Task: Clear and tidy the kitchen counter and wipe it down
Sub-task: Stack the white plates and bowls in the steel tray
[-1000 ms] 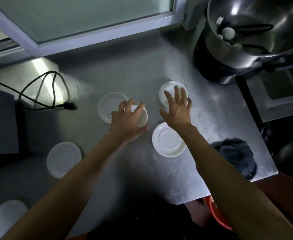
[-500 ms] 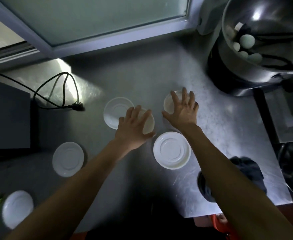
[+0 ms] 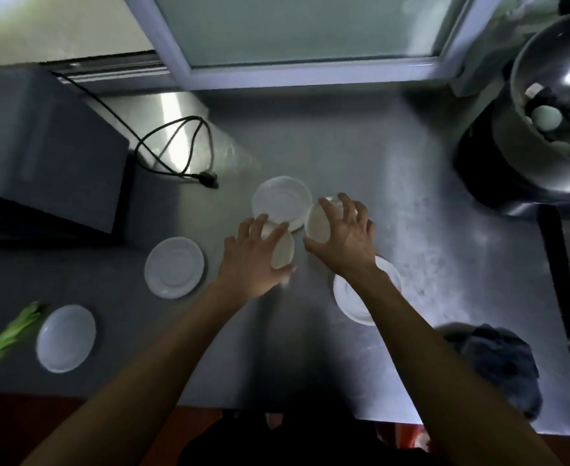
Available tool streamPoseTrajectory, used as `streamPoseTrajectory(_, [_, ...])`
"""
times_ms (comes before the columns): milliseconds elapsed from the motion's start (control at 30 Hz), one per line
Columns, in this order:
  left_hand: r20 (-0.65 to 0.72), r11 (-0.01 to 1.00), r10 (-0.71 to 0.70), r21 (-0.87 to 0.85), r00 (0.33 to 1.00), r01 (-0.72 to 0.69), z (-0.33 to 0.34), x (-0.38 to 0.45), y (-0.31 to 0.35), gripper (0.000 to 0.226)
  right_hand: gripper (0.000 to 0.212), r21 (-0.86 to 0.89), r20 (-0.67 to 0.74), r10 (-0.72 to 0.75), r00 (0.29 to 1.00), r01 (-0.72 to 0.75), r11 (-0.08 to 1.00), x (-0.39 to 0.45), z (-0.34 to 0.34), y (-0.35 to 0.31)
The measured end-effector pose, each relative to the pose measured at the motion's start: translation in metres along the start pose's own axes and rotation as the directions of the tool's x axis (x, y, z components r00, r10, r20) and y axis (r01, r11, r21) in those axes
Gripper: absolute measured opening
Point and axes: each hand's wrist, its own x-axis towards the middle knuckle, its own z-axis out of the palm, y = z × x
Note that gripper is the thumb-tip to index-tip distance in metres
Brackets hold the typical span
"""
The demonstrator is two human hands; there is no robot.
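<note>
On the counter (image 3: 361,163), both hands now grip tilted saucers: left hand (image 3: 253,264), right hand (image 3: 344,237).

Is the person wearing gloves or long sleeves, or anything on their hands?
No. The left hand and the right hand are both bare, with no gloves. Both forearms are bare right down to the bottom of the picture, so no sleeves show. I can't see any rings, watch or bracelet, though the picture is dim and a bit blurry.
</note>
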Motion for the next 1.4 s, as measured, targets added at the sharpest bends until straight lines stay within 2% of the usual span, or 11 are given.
streamPoseTrajectory(333, [-0.043, 0.965, -0.229, -0.145, 0.973, 0.22, 0.009, -0.118, -0.108, 0.086, 0.086, -0.058, 0.132, -0.217, 0.967, 0.226, 0.972, -0.061, 0.048, -0.126])
streamPoseTrajectory(533, [-0.081, 0.893, -0.387, -0.282, 0.919, 0.351, 0.02, -0.223, -0.18, 0.082, 0.084, -0.087, 0.138, -0.36, 0.923, 0.373, 0.924, -0.121, 0.077, -0.22])
streamPoseTrajectory(733, [-0.108, 0.817, -0.518, -0.355, 0.849, 0.454, 0.028, -0.328, -0.247, 0.079, 0.084, -0.095, 0.165, -0.514, 0.842, 0.532, 0.841, -0.189, 0.113, -0.32])
streamPoseTrajectory(867, [-0.127, 0.761, -0.617, -0.346, 0.777, 0.549, 0.026, -0.398, -0.292, 0.081, 0.084, -0.068, 0.16, -0.622, 0.766, 0.637, 0.768, -0.232, 0.134, -0.386])
streamPoseTrajectory(1033, [-0.146, 0.641, -0.749, -0.406, 0.646, 0.652, 0.036, -0.477, -0.337, 0.081, 0.082, -0.008, 0.213, -0.735, 0.644, 0.753, 0.658, -0.27, 0.162, -0.457])
streamPoseTrajectory(1267, [-0.089, 0.443, -0.883, -0.485, 0.462, 0.754, 0.062, -0.549, -0.386, 0.085, 0.081, 0.047, 0.319, -0.814, 0.485, 0.85, 0.525, -0.311, 0.211, -0.536])
streamPoseTrajectory(1400, [-0.053, 0.364, -0.919, -0.494, 0.39, 0.789, 0.072, -0.572, -0.411, 0.086, 0.087, 0.067, 0.363, -0.833, 0.417, 0.88, 0.47, -0.315, 0.245, -0.574])
